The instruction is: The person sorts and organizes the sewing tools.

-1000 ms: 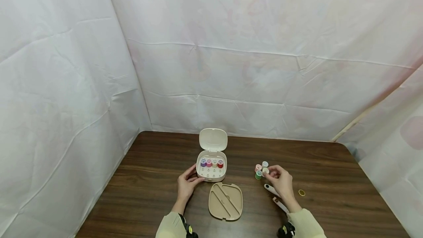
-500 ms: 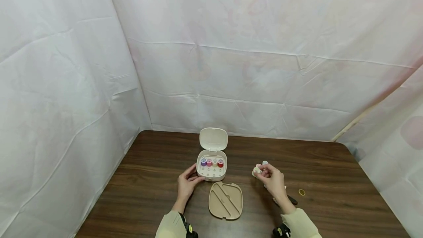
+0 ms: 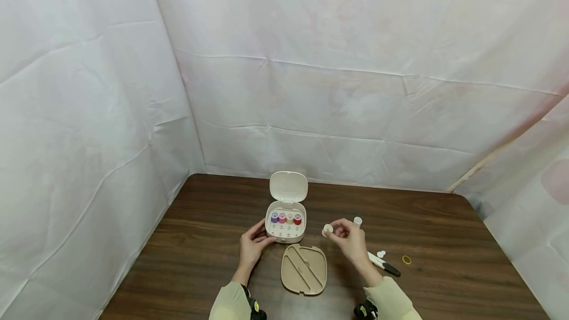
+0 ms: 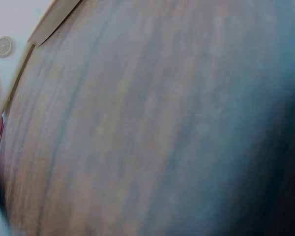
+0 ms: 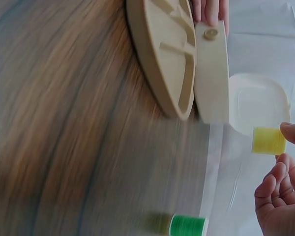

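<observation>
My right hand (image 3: 352,245) pinches a yellow thread spool (image 5: 269,141) between thumb and fingers. The spool is held above the table, right of the cream sewing box (image 3: 284,239). My left hand (image 3: 250,250) holds that box at its front left corner, thumb along the front wall. The lid (image 3: 288,186) stands raised. Inside, the back row of pegs bears purple, pink, cream and red spools (image 3: 297,219); the front pegs are bare. A green spool (image 5: 187,225) on the table shows in the right wrist view, hidden behind the hand in the head view.
A tan divided tray (image 3: 291,279) lies in front of the box. Beyond the right hand stands a white spool (image 3: 357,221). Farther right are a slim white-and-black tool (image 3: 386,266), small white pieces (image 3: 381,254) and a yellow ring (image 3: 406,260).
My right hand has lifted the yellow spool out of the spool group and carried it left toward the box. The left hand has stayed at the box corner.
</observation>
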Demonstrator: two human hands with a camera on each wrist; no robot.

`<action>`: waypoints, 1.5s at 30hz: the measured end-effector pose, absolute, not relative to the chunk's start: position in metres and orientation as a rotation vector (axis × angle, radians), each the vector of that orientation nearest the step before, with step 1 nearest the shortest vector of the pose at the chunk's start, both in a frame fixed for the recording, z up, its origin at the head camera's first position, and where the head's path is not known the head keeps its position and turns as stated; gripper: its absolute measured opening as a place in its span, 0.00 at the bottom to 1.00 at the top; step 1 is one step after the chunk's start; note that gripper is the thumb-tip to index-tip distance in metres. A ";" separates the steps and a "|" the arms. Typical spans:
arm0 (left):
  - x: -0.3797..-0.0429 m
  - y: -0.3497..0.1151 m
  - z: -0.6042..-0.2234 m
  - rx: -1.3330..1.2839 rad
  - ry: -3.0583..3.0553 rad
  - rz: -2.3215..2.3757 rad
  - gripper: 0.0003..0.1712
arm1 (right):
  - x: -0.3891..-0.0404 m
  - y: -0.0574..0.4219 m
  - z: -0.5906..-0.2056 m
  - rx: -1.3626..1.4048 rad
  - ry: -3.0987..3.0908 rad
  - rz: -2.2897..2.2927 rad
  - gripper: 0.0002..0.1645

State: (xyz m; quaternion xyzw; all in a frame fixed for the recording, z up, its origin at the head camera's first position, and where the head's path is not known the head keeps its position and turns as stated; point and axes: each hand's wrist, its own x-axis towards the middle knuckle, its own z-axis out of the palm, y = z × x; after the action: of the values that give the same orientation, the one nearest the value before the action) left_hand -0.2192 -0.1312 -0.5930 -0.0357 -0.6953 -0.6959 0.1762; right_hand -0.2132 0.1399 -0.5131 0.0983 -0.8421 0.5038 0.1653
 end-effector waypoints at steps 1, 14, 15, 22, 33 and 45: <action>-0.219 -0.131 -0.593 -0.103 -1.968 -1.970 0.34 | -0.213 0.138 -0.512 0.300 -2.390 1.446 0.10; -0.219 -0.129 -0.592 -0.105 -1.969 -1.970 0.35 | -0.219 0.107 -0.507 0.383 -2.374 1.554 0.10; -0.219 -0.129 -0.592 -0.112 -1.962 -1.977 0.35 | -0.220 0.105 -0.507 0.387 -2.375 1.551 0.09; -0.212 -0.128 -0.577 -0.116 -1.953 -2.006 0.34 | -0.229 0.089 -0.510 0.415 -2.417 1.490 0.09; -0.207 -0.128 -0.567 -0.135 -1.960 -2.015 0.33 | -0.239 0.063 -0.511 0.503 -2.405 1.458 0.09; -0.207 -0.130 -0.566 -0.159 -1.945 -2.042 0.33 | -0.250 0.040 -0.515 0.547 -2.438 1.444 0.10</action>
State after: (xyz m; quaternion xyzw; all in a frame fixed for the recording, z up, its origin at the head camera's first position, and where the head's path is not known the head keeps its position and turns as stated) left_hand -0.2066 -0.1295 -0.5663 -0.0556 -0.6798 -0.7140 0.1579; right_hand -0.2503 0.0397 -0.5146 0.1880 -0.8379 0.4963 0.1276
